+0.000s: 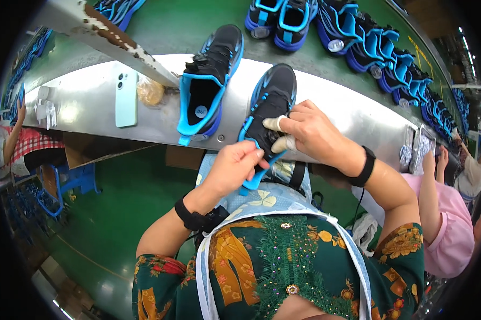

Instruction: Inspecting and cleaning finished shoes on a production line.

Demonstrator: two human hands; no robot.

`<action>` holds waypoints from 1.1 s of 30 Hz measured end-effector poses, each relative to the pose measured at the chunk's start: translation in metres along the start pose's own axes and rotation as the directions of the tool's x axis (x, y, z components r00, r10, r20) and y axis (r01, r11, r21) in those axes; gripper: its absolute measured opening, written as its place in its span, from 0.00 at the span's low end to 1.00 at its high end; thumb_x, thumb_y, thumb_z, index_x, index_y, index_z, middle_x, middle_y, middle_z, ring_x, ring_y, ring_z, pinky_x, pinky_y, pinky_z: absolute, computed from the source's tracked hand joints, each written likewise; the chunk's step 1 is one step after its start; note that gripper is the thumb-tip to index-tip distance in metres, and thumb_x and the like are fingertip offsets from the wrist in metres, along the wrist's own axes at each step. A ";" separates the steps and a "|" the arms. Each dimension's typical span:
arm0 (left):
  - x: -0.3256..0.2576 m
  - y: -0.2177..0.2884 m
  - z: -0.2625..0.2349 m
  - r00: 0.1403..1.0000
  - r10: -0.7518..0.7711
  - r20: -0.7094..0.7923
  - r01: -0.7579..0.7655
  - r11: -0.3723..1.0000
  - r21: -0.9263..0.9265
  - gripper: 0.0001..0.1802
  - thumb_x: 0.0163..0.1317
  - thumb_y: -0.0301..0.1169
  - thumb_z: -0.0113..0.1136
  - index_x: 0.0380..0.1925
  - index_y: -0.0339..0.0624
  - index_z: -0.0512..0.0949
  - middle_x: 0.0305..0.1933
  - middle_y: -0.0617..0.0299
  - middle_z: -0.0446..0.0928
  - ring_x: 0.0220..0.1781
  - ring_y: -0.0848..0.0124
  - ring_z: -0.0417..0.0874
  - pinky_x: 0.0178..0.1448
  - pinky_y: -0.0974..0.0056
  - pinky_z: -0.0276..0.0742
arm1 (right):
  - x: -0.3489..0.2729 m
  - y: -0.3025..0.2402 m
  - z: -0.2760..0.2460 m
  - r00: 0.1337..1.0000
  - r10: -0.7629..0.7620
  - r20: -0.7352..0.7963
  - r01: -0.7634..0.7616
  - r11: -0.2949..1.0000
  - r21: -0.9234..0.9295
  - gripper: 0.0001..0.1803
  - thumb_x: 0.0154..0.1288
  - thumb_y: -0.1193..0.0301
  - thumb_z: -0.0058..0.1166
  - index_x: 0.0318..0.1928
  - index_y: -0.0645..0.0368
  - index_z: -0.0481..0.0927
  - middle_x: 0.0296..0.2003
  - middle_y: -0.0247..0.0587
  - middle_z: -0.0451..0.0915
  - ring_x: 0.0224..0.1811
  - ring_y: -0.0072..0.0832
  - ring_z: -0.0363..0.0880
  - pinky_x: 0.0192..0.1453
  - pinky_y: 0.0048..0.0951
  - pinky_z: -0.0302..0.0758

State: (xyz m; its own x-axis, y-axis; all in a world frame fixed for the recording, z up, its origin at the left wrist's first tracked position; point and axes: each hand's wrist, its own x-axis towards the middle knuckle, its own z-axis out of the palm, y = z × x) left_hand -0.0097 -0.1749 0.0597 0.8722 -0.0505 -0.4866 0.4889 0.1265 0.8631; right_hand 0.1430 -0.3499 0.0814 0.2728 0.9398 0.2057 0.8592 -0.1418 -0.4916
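A black sneaker with blue trim lies in front of me on the metal ledge, toe pointing away, its heel end overhanging the near edge. At its opening, my left hand is closed in a pinch on the blue collar. My right hand is closed on the other side of the opening, two fingers in pale finger cots pressed against the shoe. Both hands partly hide the tongue and collar. The matching sneaker stands just to the left, with its opening toward me and a round sticker on the insole.
A mint-green phone and a small wrapped yellowish item lie on the metal ledge. A chipped white metal post slants across it. Rows of similar sneakers sit on the green belt beyond. A person in pink works at the right.
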 end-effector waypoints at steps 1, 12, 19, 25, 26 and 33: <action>-0.002 0.005 -0.006 0.997 -0.036 0.070 0.030 0.996 0.078 0.11 0.71 0.29 0.52 0.33 0.35 0.79 0.36 0.60 0.83 0.24 0.82 0.73 0.30 0.73 0.71 | 0.008 0.001 -0.015 1.000 -0.021 0.000 0.021 1.000 -0.004 0.22 0.52 0.68 0.65 0.51 0.54 0.83 0.27 0.40 0.80 0.32 0.40 0.79 0.41 0.44 0.73; 0.037 0.013 -0.121 0.693 0.436 -0.574 -0.119 0.855 0.505 0.15 0.62 0.30 0.62 0.47 0.34 0.77 0.35 0.60 0.77 0.30 0.71 0.77 0.32 0.66 0.71 | 0.166 0.030 0.004 0.946 -0.239 0.219 0.213 0.968 0.133 0.32 0.48 0.76 0.65 0.57 0.46 0.75 0.39 0.50 0.75 0.41 0.50 0.79 0.45 0.43 0.77; -0.012 0.019 -0.074 0.807 0.276 -0.522 -0.175 0.956 0.235 0.13 0.69 0.38 0.58 0.34 0.38 0.79 0.23 0.68 0.76 0.15 0.82 0.67 0.19 0.76 0.59 | 0.140 0.007 -0.008 0.869 -0.224 0.441 0.235 0.972 0.030 0.28 0.48 0.80 0.62 0.52 0.52 0.73 0.35 0.45 0.74 0.37 0.47 0.81 0.38 0.44 0.77; -0.004 0.022 -0.073 0.990 -0.043 -0.137 0.004 0.962 -0.272 0.11 0.71 0.36 0.53 0.40 0.39 0.76 0.25 0.58 0.80 0.13 0.84 0.63 0.18 0.78 0.56 | 0.130 0.014 -0.002 0.932 -0.184 0.312 0.032 0.901 0.433 0.29 0.50 0.80 0.62 0.57 0.55 0.79 0.33 0.52 0.80 0.39 0.47 0.81 0.46 0.43 0.76; -0.002 0.017 -0.070 0.988 -0.004 -0.154 -0.048 0.941 -0.336 0.10 0.72 0.34 0.52 0.41 0.39 0.76 0.25 0.57 0.81 0.13 0.84 0.62 0.18 0.78 0.55 | 0.121 0.015 0.008 0.963 -0.187 0.193 0.120 0.942 0.315 0.29 0.50 0.79 0.63 0.57 0.54 0.80 0.31 0.50 0.80 0.34 0.46 0.79 0.41 0.42 0.75; -0.009 0.044 -0.054 0.940 0.055 -0.336 0.043 0.960 0.278 0.14 0.66 0.31 0.57 0.48 0.36 0.76 0.33 0.58 0.83 0.22 0.76 0.72 0.26 0.69 0.67 | 0.124 0.009 0.003 0.981 -0.100 0.168 0.077 0.988 0.138 0.25 0.53 0.67 0.66 0.55 0.50 0.83 0.27 0.49 0.79 0.30 0.44 0.79 0.37 0.40 0.75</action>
State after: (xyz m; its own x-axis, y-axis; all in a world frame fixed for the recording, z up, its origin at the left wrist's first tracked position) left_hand 0.0032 -0.1151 0.0950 0.8411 0.2924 -0.4551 0.5114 -0.1561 0.8450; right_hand 0.1835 -0.2337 0.0996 0.1094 0.9880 0.1089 0.8098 -0.0251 -0.5862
